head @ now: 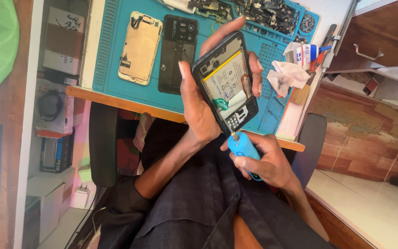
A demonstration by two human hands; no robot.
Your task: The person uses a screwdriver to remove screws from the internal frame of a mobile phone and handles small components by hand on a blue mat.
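Note:
My left hand (198, 103) grips an opened black smartphone (226, 83) by its edges, back cover off, so the battery and inner parts show. My right hand (266, 159) holds a blue-handled screwdriver (244, 152), its metal tip touching the phone's lower end near the bottom board. Both hands are raised above my lap, in front of the desk edge.
A blue work mat (116, 55) covers the desk, with a gold phone frame (140, 48), a black phone back (177, 53), and several small parts (259, 11) at the far side. Crumpled tissue (286, 76), a glue tube (306, 53) and a brush (302, 92) lie at right. Shelves with boxes (63, 44) stand left.

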